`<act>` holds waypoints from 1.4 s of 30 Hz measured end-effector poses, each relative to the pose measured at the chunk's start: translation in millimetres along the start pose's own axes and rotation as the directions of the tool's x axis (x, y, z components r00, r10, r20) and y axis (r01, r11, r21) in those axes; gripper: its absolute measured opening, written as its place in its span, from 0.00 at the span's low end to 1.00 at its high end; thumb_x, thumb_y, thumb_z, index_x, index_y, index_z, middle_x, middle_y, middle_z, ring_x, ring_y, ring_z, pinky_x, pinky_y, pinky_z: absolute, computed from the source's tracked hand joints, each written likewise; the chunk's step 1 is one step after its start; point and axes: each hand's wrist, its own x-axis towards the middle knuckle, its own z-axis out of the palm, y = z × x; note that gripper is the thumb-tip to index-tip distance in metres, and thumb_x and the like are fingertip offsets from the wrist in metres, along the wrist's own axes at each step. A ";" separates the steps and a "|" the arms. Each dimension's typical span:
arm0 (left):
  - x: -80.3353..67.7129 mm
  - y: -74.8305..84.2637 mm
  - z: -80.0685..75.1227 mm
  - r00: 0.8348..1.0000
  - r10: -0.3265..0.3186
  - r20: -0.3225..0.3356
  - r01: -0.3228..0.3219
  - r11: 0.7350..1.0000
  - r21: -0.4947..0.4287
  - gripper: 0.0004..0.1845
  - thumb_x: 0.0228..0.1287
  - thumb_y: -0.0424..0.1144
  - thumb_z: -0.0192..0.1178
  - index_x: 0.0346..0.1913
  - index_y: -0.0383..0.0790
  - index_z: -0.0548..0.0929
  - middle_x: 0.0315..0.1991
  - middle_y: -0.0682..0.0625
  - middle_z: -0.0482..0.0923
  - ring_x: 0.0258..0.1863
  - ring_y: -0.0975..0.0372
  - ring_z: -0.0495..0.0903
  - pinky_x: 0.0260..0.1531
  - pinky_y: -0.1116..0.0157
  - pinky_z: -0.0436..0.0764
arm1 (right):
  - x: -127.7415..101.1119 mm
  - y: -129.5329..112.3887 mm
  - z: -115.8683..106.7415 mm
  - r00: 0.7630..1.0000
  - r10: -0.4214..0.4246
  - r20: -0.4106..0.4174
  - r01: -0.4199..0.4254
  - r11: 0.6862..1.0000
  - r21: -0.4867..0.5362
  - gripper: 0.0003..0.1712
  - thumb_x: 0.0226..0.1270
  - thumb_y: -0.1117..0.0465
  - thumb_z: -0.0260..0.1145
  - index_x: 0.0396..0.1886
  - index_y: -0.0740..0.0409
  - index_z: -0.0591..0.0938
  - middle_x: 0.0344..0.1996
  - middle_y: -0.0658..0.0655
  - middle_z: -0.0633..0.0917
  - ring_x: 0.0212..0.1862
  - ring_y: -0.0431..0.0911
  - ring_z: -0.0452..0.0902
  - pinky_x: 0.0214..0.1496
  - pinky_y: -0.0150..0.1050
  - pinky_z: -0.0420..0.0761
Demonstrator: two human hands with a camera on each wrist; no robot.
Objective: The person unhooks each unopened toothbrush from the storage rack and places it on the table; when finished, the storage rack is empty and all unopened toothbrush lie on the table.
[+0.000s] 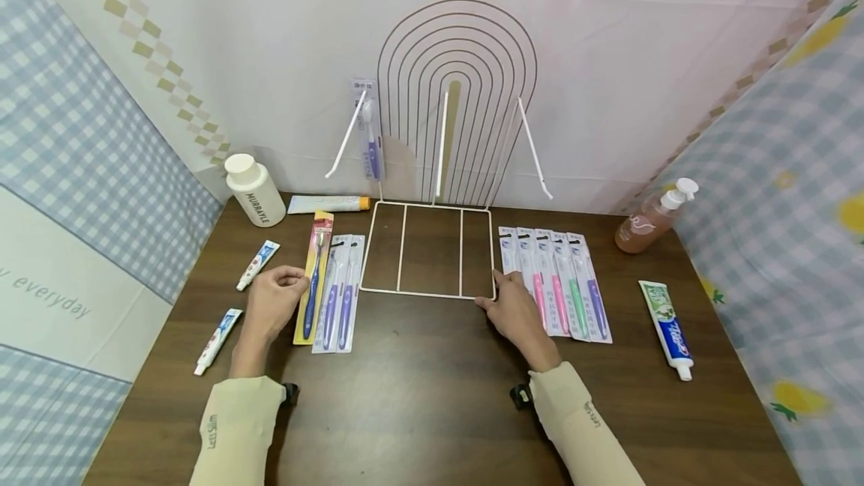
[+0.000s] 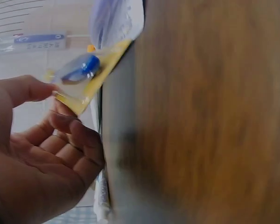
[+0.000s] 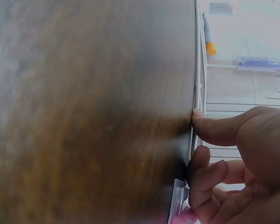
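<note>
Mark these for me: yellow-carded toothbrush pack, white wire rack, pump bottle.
yellow-carded toothbrush pack (image 1: 316, 276), head view, middle of the card.
white wire rack (image 1: 428, 294), head view, front bar of the base.
pump bottle (image 1: 641, 226), head view, brown body.

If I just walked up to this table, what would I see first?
Probably the white wire rack standing in the middle at the back of the brown table, with one packed toothbrush hanging on its left hook. Next, the left hand pinching a yellow toothbrush pack to the rack's left, and the right hand touching the rack's front right corner, beside a row of colourful toothbrush packs.
</note>
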 end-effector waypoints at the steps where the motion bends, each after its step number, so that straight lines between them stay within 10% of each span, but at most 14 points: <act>1: -1.2 0.9 0.0 1.000 -0.015 0.018 0.015 1.000 0.027 0.14 0.70 0.38 0.66 0.47 0.29 0.92 0.37 0.41 0.93 0.34 0.62 0.84 0.36 0.69 0.79 | 0.6 0.6 0.5 1.000 0.001 0.001 -0.001 1.000 0.000 0.48 0.76 0.49 0.81 0.83 0.74 0.74 0.64 0.76 0.82 0.42 0.56 0.80 0.51 0.59 0.85; 16: 4.2 -9.0 -0.5 0.992 -0.086 0.091 0.073 0.988 0.138 0.15 0.72 0.41 0.68 0.47 0.30 0.94 0.40 0.39 0.95 0.39 0.54 0.86 0.39 0.61 0.80 | 1.0 1.0 0.4 1.000 -0.001 0.006 0.001 1.000 0.000 0.49 0.76 0.49 0.81 0.83 0.74 0.73 0.64 0.75 0.81 0.42 0.55 0.79 0.48 0.55 0.84; 23: 34.0 -53.7 5.2 0.985 -0.096 0.145 0.068 0.980 0.184 0.13 0.72 0.43 0.70 0.45 0.36 0.95 0.40 0.46 0.95 0.38 0.60 0.85 0.36 0.64 0.81 | -2.6 -6.5 -6.5 1.000 0.004 0.007 -0.004 1.000 0.013 0.47 0.75 0.51 0.81 0.82 0.74 0.75 0.64 0.76 0.82 0.41 0.54 0.80 0.47 0.53 0.84; 31: 0.7 3.8 -1.9 0.976 -0.117 0.182 0.086 0.981 0.171 0.18 0.78 0.40 0.68 0.55 0.25 0.91 0.47 0.34 0.94 0.44 0.51 0.89 0.41 0.61 0.80 | -3.2 -6.5 -5.4 1.000 -0.003 -0.004 0.003 1.000 0.006 0.47 0.75 0.51 0.82 0.81 0.74 0.76 0.63 0.75 0.82 0.41 0.55 0.80 0.45 0.53 0.84; 42: -5.7 9.3 -2.5 0.978 -0.120 0.171 0.086 0.977 0.194 0.15 0.79 0.38 0.69 0.54 0.26 0.91 0.43 0.36 0.94 0.40 0.55 0.86 0.39 0.63 0.78 | 1.3 2.2 1.0 1.000 0.007 0.012 -0.007 1.000 0.004 0.48 0.76 0.50 0.80 0.84 0.73 0.73 0.67 0.76 0.81 0.43 0.56 0.81 0.51 0.58 0.85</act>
